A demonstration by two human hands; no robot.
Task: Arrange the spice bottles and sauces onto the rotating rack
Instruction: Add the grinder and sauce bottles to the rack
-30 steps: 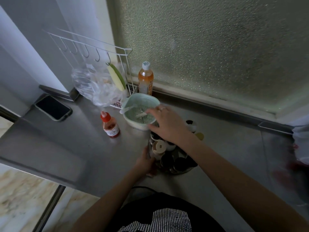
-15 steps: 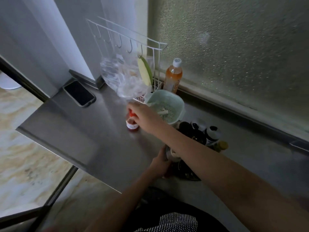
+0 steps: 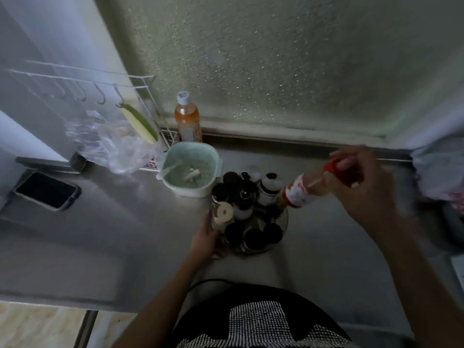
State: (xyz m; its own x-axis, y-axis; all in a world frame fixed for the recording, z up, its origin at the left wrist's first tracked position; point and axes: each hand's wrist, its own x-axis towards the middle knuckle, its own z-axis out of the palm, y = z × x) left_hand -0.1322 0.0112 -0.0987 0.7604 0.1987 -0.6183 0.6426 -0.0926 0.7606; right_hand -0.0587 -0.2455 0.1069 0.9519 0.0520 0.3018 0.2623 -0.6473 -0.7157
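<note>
Red-capped sauce bottle point(image 3: 305, 190), tilted, pinched at its cap by the right hand point(image 3: 361, 182) above the right side of the rotating rack point(image 3: 282, 222), mid-counter point(image 3: 113, 234). Left hand point(image 3: 207, 238) curled against the rack's left rim. Green bowl point(image 3: 216, 167) just behind, orange bottle point(image 3: 188, 119) at the back edge.

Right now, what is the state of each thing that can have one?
Sauce bottle: capped, tilted, held in right hand.
Rack: crowded with bottles, left hand on its edge.
Orange bottle: capped, upright.
Phone: screen dark.
Basket: upright, open.
</note>
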